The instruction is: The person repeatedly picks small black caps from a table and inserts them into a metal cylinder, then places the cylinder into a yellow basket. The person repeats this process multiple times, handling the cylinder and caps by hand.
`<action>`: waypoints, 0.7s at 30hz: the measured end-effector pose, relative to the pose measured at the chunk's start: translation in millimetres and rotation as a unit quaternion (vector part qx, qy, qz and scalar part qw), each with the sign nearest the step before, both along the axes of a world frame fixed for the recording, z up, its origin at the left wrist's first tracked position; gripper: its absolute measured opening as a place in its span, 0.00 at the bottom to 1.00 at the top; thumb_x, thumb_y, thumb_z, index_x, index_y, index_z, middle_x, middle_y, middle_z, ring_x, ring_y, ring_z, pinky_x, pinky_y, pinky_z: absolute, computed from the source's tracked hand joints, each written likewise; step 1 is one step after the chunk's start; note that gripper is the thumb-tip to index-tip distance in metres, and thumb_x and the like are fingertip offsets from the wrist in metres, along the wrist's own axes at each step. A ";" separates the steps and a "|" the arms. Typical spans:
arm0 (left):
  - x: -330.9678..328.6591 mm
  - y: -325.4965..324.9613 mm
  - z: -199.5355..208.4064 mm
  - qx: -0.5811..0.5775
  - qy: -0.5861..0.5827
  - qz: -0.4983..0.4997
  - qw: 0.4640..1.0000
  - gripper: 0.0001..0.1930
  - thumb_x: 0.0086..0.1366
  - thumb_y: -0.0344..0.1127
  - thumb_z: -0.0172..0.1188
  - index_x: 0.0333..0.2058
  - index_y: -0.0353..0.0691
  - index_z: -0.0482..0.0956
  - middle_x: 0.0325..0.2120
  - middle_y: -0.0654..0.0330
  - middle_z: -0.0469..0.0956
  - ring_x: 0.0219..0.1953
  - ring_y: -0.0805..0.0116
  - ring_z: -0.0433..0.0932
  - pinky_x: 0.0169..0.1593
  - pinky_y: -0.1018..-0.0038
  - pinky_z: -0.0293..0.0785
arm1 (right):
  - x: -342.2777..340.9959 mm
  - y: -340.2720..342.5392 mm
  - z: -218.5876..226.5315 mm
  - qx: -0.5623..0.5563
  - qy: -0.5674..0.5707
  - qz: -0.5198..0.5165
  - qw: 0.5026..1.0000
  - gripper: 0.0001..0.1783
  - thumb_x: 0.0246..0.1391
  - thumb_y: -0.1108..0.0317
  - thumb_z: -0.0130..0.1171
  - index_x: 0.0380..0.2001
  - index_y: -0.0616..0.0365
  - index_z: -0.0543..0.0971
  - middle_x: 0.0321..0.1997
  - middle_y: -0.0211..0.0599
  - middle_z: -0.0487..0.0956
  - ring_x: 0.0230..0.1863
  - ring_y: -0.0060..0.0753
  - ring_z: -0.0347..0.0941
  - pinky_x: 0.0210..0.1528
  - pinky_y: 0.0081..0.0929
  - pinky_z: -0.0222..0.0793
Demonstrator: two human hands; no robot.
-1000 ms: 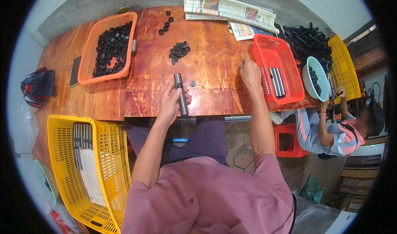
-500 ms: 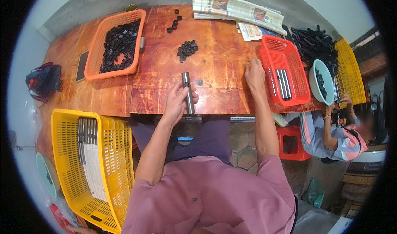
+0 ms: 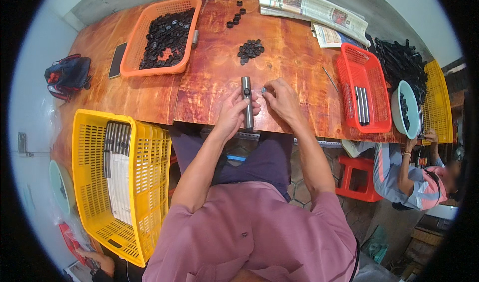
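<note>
My left hand [image 3: 230,111] is wrapped round a grey metal tube [image 3: 248,115], which stands out past the fingers at both ends. A black round part [image 3: 247,91] sits on the tube's upper side. Just right of it, my right hand [image 3: 284,102] has its fingertips closed at a small blue-green piece [image 3: 263,89], close to the table top. Beyond both hands lies a pile of small black caps [image 3: 251,48]. A thin metal rod [image 3: 330,79] rests on the table between my right hand and the red basket [image 3: 376,125].
An orange basket [image 3: 132,50] of black caps stands far left, beside a phone [image 3: 117,60]. Folded newspapers [image 3: 312,7] lie at the back. A yellow crate [image 3: 149,182] with tubes is at my left. A co-worker [image 3: 419,182] sits right, by a pale green bowl [image 3: 405,127].
My right hand has moved left from beside the red basket to the small blue-green piece and closed on it. The thin rod now shows where that hand was. My left hand keeps the tube.
</note>
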State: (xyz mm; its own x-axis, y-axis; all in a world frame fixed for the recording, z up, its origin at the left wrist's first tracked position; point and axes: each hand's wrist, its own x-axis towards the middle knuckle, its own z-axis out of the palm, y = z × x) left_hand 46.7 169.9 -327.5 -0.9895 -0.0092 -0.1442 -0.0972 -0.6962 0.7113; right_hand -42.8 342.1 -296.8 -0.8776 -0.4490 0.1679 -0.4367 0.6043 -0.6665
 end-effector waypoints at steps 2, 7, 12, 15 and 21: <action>0.2 0.7 2.8 -0.005 -0.002 0.001 1.000 0.23 0.72 0.27 0.53 0.63 0.30 0.63 0.47 0.50 0.77 0.44 0.62 0.82 0.50 0.64 0.83 | -0.4 2.2 0.4 0.017 0.020 0.007 1.000 0.11 0.53 0.69 0.65 0.39 0.62 0.83 0.40 0.48 0.80 0.44 0.50 0.79 0.46 0.42 0.75; -0.9 -0.8 1.1 -0.008 0.013 -0.012 1.000 0.24 0.72 0.27 0.53 0.65 0.30 0.62 0.48 0.51 0.77 0.44 0.63 0.82 0.51 0.64 0.83 | 9.0 0.7 8.0 -0.060 0.047 -0.002 0.997 0.12 0.51 0.69 0.65 0.39 0.61 0.83 0.38 0.47 0.81 0.38 0.49 0.80 0.42 0.41 0.76; 1.1 2.9 6.5 0.026 0.019 -0.005 0.999 0.26 0.72 0.25 0.53 0.66 0.30 0.61 0.51 0.54 0.76 0.51 0.65 0.80 0.55 0.65 0.80 | 17.6 -11.4 15.2 -0.101 0.114 0.072 0.986 0.13 0.50 0.70 0.67 0.40 0.60 0.82 0.36 0.44 0.81 0.36 0.49 0.80 0.38 0.40 0.76; 3.2 2.0 5.8 0.010 0.021 -0.006 1.000 0.27 0.71 0.24 0.52 0.68 0.31 0.60 0.53 0.55 0.75 0.56 0.67 0.77 0.59 0.68 0.76 | 19.0 -17.3 17.8 -0.090 0.167 0.107 0.976 0.12 0.49 0.71 0.67 0.39 0.59 0.82 0.36 0.42 0.80 0.37 0.48 0.80 0.38 0.39 0.75; 3.4 3.4 0.3 -0.019 0.040 -0.015 0.999 0.29 0.71 0.22 0.51 0.69 0.33 0.59 0.57 0.56 0.73 0.59 0.69 0.74 0.61 0.71 0.73 | 24.8 -19.5 21.8 -0.055 0.209 0.107 0.970 0.11 0.50 0.71 0.65 0.39 0.58 0.81 0.37 0.40 0.80 0.36 0.46 0.79 0.38 0.38 0.75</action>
